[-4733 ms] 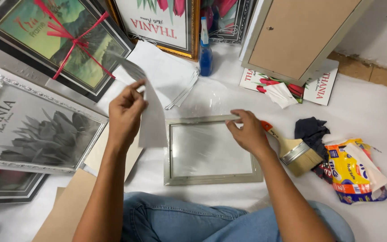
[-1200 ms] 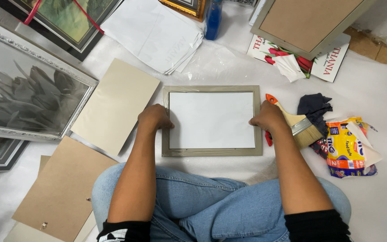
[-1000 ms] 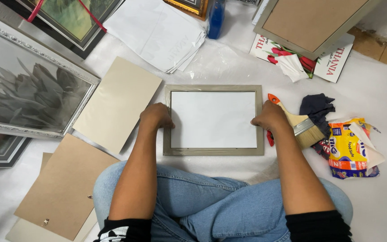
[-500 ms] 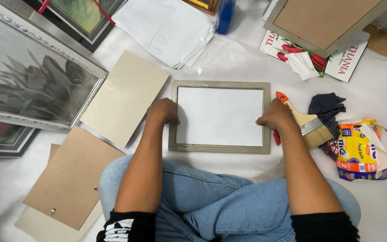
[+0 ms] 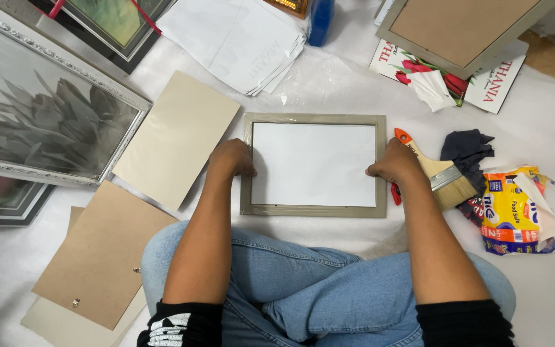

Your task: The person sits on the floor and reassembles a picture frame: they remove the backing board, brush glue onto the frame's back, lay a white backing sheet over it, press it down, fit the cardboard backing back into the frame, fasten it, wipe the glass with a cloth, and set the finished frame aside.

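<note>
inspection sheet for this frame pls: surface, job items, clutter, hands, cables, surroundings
Surface: white sheet-covered floor, person sitting cross-legged.
Job's things: grey picture frame lying flat, white sheet inside it.
Clutter: paintbrush, dark cloth, snack packet, paper stack, beige boards, blue bottle.
Hands: left hand on the frame's left side; right hand on its right side.
Cables: nothing seen.
Surroundings: large framed prints at left, a frame back top right.

A white-sheeted floor (image 5: 329,83) carries a grey picture frame (image 5: 314,165), backing boards (image 5: 101,254), papers (image 5: 236,38) and a paintbrush (image 5: 441,173).
</note>
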